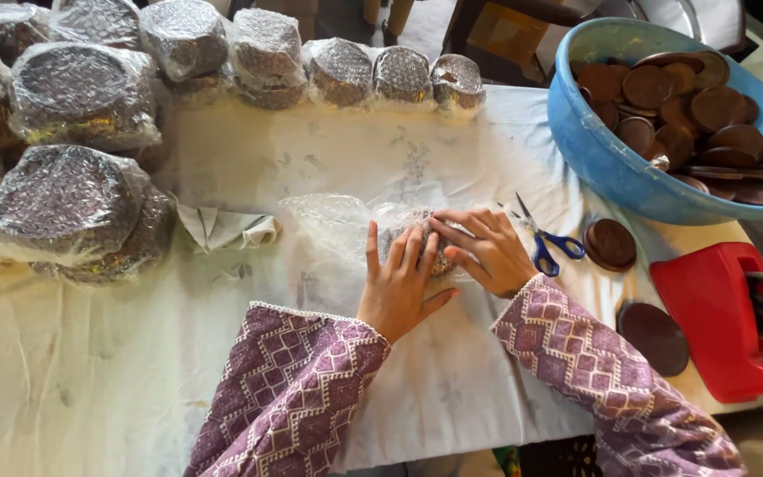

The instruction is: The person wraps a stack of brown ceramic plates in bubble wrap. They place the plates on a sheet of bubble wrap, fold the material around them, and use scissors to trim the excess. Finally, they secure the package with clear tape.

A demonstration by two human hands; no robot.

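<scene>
Head view. Both hands rest on a small bundle point(417, 240) of dark round discs lying in a sheet of bubble wrap point(333, 223) at the centre of the cloth-covered counter point(90, 371). The left hand point(402, 278) lies flat on the bundle with fingers spread; the right hand point(486, 252) presses the wrap against it from 3 o'clock, fingers curled over the edge. Neither hand pinches; both bear down.

Progress, judged from the layout: many finished wrapped stacks point(72, 203) crowd the counter from 9 to 12 o'clock, so much of the packing appears done. The bundle in hand seems only partly enclosed, since loose wrap trails away toward 10 o'clock. A good deal seems left: the blue bowl point(593, 150) at 2 o'clock holds a heap of unwrapped brown discs point(691, 110), and two loose discs point(611, 243) point(653, 337) lie on the counter at 3 to 4 o'clock.

Blue-handled scissors point(545, 243) lie just beside the right hand at 3 o'clock; a red tape dispenser point(726, 318) stands at 4 o'clock. A crumpled paper scrap point(227, 230) lies at 9 o'clock.

Hidden or unclear: the hands cover most of the bundle, so the number of discs and how closed the wrap is cannot be told. The dispenser, the bowl and the farthest stacks are cut by the frame edges. Whether any tape is on the bundle cannot be made out.
</scene>
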